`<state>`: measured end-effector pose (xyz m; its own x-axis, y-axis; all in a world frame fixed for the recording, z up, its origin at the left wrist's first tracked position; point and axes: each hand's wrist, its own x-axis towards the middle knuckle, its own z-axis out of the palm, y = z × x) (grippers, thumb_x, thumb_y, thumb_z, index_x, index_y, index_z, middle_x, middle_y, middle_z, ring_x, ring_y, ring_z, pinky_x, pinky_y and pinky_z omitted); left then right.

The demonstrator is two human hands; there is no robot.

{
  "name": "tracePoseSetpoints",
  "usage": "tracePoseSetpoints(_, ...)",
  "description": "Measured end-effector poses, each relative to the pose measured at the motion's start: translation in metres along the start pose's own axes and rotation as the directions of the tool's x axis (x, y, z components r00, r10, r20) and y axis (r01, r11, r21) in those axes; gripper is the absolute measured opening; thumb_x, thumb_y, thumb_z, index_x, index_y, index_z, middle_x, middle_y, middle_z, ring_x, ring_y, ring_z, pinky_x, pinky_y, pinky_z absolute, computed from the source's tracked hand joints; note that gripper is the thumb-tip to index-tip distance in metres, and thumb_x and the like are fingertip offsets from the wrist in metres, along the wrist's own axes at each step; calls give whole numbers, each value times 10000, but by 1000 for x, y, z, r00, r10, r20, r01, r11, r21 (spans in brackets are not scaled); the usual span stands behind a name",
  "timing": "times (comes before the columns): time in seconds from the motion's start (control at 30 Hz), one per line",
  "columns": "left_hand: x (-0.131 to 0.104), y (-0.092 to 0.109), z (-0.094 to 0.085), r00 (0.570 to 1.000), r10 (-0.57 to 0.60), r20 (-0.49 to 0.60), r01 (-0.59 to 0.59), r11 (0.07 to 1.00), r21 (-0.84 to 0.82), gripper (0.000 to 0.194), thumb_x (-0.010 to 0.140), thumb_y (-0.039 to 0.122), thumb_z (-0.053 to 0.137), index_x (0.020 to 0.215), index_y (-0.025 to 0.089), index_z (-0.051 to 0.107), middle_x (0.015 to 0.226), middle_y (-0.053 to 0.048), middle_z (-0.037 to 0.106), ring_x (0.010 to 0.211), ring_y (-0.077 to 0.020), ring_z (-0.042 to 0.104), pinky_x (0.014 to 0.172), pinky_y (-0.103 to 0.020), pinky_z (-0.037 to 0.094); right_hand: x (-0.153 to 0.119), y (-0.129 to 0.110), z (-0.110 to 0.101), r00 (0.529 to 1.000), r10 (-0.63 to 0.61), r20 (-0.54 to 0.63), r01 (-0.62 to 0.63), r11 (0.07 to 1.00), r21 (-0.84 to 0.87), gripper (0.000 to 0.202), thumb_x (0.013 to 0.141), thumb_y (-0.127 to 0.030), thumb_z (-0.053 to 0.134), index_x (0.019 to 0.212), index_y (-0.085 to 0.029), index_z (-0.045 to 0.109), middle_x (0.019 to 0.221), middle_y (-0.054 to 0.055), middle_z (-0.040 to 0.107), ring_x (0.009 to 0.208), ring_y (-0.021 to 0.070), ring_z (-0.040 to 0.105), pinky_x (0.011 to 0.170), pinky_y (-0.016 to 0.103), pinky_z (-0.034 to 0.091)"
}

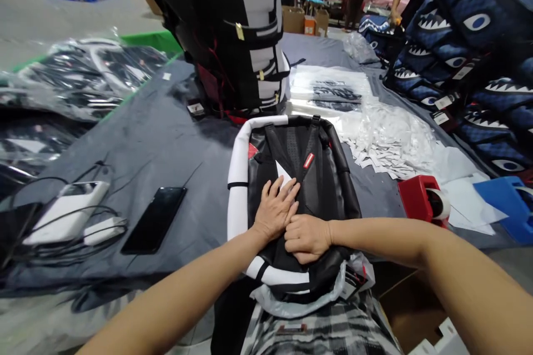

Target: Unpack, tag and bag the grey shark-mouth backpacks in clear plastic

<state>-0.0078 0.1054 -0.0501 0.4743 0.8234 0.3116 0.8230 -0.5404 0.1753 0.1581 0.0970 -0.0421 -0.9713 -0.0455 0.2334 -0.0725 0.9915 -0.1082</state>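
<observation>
In front of me a black-and-white backpack point(322, 194) lies with its strap side up at the table's near edge. My left hand point(275, 209) rests on it, fingers spread over the back panel. A white paper piece point(283, 171) shows just past those fingertips. Close against it, my right hand point(307, 238) is curled into a fist on the panel; whatever it grips is hidden. A red label point(308, 160) marks one shoulder strap. Clear plastic wrap point(300, 306) bunches around the backpack's near end.
Beyond it rises a stack of black-and-white backpacks point(258, 39). A phone point(155, 221) and a white power bank point(69, 213) with cables lie left. Right are paper slips point(378, 155), red point(418, 199) and blue point(508, 205) tape dispensers, and blue shark-face bags point(441, 61). People stand farther back.
</observation>
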Motion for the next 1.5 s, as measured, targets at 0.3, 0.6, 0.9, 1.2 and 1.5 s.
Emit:
tracePoseSetpoints(0.3,-21,24,-25,898,40,438,-27,999,-37,987,827,618,630,1596,184,189,1660,-216,54,1490,-524,-33,1159,-709,98,-1,-13,-18,913,136,-386,-268,912,-311,208,917,-301,489,773,-205,604,719,19,586,709,174,522,738,345,401)
tracePoseSetpoints(0.6,-23,51,-58,786,-45,617,153,981,-123,1171,726,939,405,1603,206,153,1658,-199,-50,1478,-513,-135,1144,-730,22,-2,75,-53,438,883,-168,-895,409,-179,487,1000,-419,433,1466,-292,497,1565,91,415,1462,343,282,1156,555,246)
tracePoseSetpoints(0.9,-73,72,-12,992,-36,119,39,999,-25,866,849,671,560,1518,141,407,1625,-236,229,1506,-470,113,1174,-663,124,-7,77,-37,425,893,-151,-900,399,-175,546,1018,-504,358,1489,-255,477,1580,58,409,1504,312,218,1209,534,192)
tracePoseSetpoints(1.2,-41,16,-39,977,182,107,-194,975,108,672,949,622,471,1470,197,473,1505,-158,487,1415,-350,398,1199,-606,161,-4,79,-42,395,908,-137,-916,378,-136,549,1012,-491,398,1483,-221,480,1564,61,436,1499,294,242,1217,505,193)
tracePoseSetpoints(1.5,-41,-12,-104,971,151,184,-122,979,-160,355,1006,374,490,1270,163,601,1313,-155,613,1234,-234,563,1048,-388,463,-7,105,-31,398,896,-197,-917,385,-103,572,995,-502,385,1465,-194,496,1553,70,447,1488,299,247,1198,521,210)
